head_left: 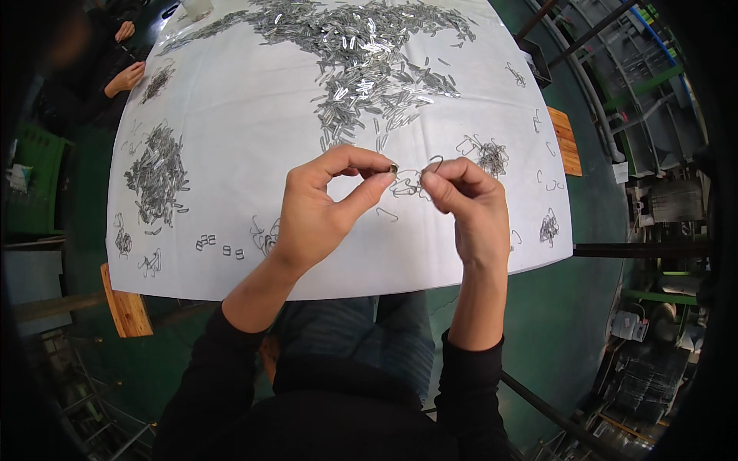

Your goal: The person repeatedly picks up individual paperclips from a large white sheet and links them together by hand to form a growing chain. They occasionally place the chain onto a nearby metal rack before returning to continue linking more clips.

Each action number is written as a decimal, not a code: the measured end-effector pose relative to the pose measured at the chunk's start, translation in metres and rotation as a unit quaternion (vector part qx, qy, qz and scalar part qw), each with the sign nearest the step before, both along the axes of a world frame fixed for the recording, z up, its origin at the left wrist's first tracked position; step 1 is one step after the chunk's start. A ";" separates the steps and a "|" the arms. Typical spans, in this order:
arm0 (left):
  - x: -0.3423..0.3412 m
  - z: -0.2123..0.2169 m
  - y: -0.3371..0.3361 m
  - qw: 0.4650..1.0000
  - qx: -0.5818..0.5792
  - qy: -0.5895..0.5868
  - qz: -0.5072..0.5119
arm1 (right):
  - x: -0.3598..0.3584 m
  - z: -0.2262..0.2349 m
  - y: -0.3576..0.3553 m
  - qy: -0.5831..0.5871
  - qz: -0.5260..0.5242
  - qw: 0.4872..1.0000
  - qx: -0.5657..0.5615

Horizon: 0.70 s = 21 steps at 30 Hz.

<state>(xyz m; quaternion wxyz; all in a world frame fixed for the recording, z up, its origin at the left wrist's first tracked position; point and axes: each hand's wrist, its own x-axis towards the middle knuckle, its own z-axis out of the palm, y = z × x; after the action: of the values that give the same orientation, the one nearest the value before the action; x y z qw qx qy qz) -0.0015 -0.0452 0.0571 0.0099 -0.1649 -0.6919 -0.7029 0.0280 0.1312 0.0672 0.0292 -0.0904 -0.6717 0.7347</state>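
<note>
metal pieces (354,46) strew the white table (238,177) on green floor (553,330).

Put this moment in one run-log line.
left fingers: pinching small metal piece; right fingers: pinching bent wire hook; held items: apart; beyond: heap of elongated metal pieces on white table

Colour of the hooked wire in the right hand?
The hooked wire looks dark grey; head view.
</note>
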 end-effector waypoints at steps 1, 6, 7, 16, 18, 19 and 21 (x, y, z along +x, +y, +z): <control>0.002 0.000 0.001 1.000 -0.001 0.007 -0.001 | 0.007 0.008 -0.006 0.012 0.006 0.998 -0.054; 0.013 0.002 0.009 0.999 0.002 0.047 -0.003 | 0.021 0.023 -0.015 0.030 -0.008 0.997 -0.076; 0.015 0.003 0.011 0.999 0.004 0.054 -0.001 | 0.023 0.023 -0.014 0.023 -0.016 0.997 -0.065; 0.028 0.011 0.022 0.986 -0.023 0.165 0.031 | 0.036 0.022 -0.011 0.047 -0.044 0.991 -0.116; 0.031 0.012 0.025 0.982 -0.035 0.180 0.034 | 0.036 0.020 -0.017 0.090 -0.067 0.986 -0.124; 0.031 0.011 0.024 0.980 -0.038 0.195 0.035 | 0.036 0.020 -0.020 0.104 -0.083 0.983 -0.130; 0.029 0.006 0.020 0.973 -0.053 0.223 0.039 | 0.037 0.020 -0.023 0.132 -0.088 0.980 -0.122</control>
<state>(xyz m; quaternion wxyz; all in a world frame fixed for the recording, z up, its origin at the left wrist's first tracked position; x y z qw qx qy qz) 0.0272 -0.0252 0.0626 0.1820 -0.2907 -0.7146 -0.6097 0.0652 0.1079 0.0873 0.1709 -0.0547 -0.5569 0.8110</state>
